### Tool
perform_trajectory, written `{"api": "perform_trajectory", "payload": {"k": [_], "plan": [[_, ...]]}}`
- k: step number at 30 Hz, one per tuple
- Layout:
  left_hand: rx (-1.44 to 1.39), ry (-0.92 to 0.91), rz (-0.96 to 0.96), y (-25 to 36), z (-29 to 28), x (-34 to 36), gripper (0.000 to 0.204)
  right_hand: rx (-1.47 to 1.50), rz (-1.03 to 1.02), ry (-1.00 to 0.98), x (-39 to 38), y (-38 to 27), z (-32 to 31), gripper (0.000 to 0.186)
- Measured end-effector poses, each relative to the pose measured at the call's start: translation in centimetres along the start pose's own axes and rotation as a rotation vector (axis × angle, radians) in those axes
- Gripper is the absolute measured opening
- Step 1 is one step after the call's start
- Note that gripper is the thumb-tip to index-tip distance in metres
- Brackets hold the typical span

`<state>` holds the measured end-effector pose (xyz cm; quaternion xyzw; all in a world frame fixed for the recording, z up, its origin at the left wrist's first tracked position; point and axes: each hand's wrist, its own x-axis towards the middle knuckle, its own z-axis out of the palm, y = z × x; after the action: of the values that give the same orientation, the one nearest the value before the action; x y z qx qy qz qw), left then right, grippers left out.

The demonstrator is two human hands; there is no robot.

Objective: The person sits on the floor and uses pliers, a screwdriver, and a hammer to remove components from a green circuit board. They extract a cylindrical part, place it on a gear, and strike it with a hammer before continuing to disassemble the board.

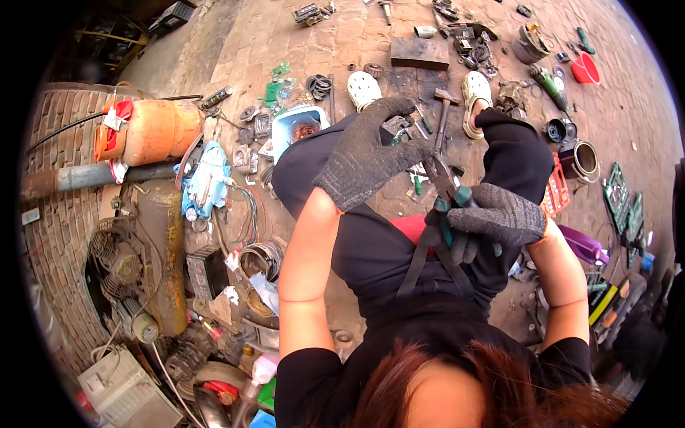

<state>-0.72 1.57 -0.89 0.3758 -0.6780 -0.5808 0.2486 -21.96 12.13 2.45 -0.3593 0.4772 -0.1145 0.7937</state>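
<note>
I wear grey knit gloves on both hands. My right hand (492,220) is closed around the teal handles of a pair of pliers (444,182), whose jaws point up and left. My left hand (369,153) is raised with fingers spread, its fingertips touching a small metal part (395,125) near the plier jaws. Both hands hover above my knees in dark trousers. A hammer (443,114) lies on the brick ground just beyond them, between my two white clogs (477,100).
An orange gas cylinder (153,130) and an air compressor (153,257) stand at the left. Scrap parts, circuit boards (618,191), metal rings (585,158), a red cup (586,70) and a dark metal plate (419,53) litter the brick ground ahead and right.
</note>
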Motion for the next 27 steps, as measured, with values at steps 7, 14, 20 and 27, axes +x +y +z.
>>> {"api": "perform_trajectory", "payload": {"k": [7,14,20,27], "plan": [[-0.735,-0.396,0.082,-1.5,-1.7,0.1,0.066,0.013,-0.116,-0.066,0.0,0.8,0.4,0.031],[-0.564,-0.161,-0.088,-1.6,-0.3,0.1,0.11,0.006,-0.091,-0.106,-0.6,0.0,0.9,0.03],[-0.468,-0.148,-0.149,-0.8,-0.7,-0.2,0.108,0.029,-0.061,-0.081,-0.6,-0.1,0.8,0.03],[-0.466,-0.217,-0.078,-0.3,-0.9,-0.2,0.091,-0.054,-0.014,-0.009,-1.1,-0.9,0.2,0.031]]}}
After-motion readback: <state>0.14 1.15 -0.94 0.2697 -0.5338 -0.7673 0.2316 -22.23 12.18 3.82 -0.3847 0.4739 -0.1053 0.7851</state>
